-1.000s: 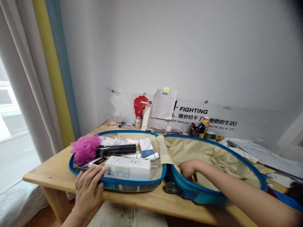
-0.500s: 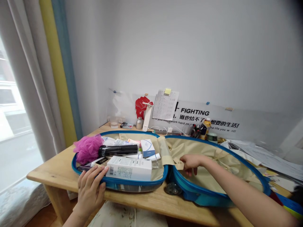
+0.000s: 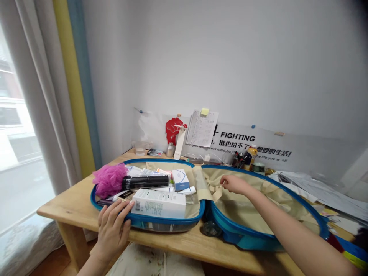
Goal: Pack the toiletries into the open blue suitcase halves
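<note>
A blue-rimmed suitcase (image 3: 169, 225) lies opened out flat on a wooden table, both halves lined in beige. My left hand (image 3: 115, 220) rests over the near rim of the left half, fingers stretched out beside a white printed box (image 3: 159, 203). That half also holds a black cylinder (image 3: 146, 181), a small blue-and-white box (image 3: 180, 180) and a pink mesh bath puff (image 3: 109, 179) at its left end. Over the right half, my right hand (image 3: 234, 184) is closed, its fingertips pinching a beige strap (image 3: 217, 193) near the hinge side. The strap's end is partly hidden.
Along the back of the table (image 3: 69, 191) stand a small metallic bottle (image 3: 170, 149), a white upright stand (image 3: 179, 142), a yellow bottle (image 3: 250, 156) and a green-lidded jar (image 3: 258, 168). Papers (image 3: 324, 191) lie at the right. Curtains (image 3: 67, 96) hang by the window.
My right hand has risen slightly toward the back of the right half, and the beige strap has lifted with it. My left hand stays on the near rim.
</note>
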Action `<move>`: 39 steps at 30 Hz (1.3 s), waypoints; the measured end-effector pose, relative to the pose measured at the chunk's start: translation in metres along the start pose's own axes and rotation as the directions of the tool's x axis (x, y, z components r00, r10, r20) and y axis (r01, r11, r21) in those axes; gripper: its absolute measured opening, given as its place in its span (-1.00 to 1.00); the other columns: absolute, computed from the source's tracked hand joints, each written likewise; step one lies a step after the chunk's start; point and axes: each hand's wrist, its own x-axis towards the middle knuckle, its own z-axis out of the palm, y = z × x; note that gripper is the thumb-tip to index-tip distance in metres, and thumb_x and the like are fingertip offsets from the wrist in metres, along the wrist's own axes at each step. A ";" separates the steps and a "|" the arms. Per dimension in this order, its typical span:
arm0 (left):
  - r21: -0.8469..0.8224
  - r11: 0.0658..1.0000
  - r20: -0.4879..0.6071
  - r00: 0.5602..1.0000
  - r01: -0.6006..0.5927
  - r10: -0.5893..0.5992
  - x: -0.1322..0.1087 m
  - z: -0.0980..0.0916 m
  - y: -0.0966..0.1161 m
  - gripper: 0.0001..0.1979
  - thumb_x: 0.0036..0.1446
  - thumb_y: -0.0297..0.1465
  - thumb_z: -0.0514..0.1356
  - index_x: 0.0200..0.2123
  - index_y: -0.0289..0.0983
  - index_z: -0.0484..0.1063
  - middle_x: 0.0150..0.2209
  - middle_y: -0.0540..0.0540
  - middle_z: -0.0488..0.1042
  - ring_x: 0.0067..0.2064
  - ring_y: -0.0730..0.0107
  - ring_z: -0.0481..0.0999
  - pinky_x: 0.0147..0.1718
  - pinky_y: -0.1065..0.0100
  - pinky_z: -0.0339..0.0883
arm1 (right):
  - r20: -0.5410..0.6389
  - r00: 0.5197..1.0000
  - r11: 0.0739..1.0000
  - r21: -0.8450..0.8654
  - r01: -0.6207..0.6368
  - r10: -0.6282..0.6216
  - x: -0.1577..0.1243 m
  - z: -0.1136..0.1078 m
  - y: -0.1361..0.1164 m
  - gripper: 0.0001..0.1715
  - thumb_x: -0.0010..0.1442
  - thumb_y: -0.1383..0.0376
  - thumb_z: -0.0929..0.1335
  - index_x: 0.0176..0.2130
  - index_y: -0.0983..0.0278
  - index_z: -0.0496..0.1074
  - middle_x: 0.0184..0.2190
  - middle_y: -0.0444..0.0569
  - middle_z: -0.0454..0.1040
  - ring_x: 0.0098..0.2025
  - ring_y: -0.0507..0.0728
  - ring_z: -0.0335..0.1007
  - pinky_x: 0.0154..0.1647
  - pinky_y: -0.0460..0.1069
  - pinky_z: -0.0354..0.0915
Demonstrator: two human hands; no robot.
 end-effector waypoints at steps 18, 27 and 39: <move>0.006 0.995 0.034 0.995 -0.096 0.096 0.014 -0.017 -0.019 -0.83 0.27 -0.27 0.04 -0.25 -0.18 0.39 -0.37 -0.03 0.50 -0.29 0.31 0.43 -0.15 0.29 0.20 | -0.298 0.900 0.942 0.003 0.335 -0.319 -0.149 0.046 0.058 -0.57 0.00 -0.13 0.33 -0.20 0.00 0.51 -0.16 0.03 0.55 -0.10 0.29 0.47 -0.05 0.15 0.34; 0.045 0.990 0.113 0.986 -0.131 0.125 0.017 -0.030 -0.054 -0.73 0.29 -0.14 0.00 -0.27 -0.15 0.40 -0.39 0.03 0.51 -0.34 0.35 0.47 -0.24 0.35 0.24 | -0.573 0.791 0.972 -0.049 0.228 -0.215 -0.149 0.088 0.100 -0.60 0.06 -0.13 0.29 -0.31 0.06 0.49 -0.28 0.01 0.57 -0.19 0.26 0.48 -0.08 0.19 0.27; 0.205 0.964 0.142 0.980 -0.170 0.143 0.009 -0.054 -0.108 -0.53 0.27 0.05 -0.14 -0.28 -0.16 0.37 -0.36 0.11 0.46 -0.34 0.42 0.45 -0.27 0.42 0.26 | -0.760 0.487 0.875 -0.218 0.432 -0.430 -0.142 0.104 0.025 -0.77 0.23 0.14 0.23 -0.37 0.17 0.37 -0.41 -0.10 0.51 -0.35 0.10 0.41 -0.20 0.03 0.12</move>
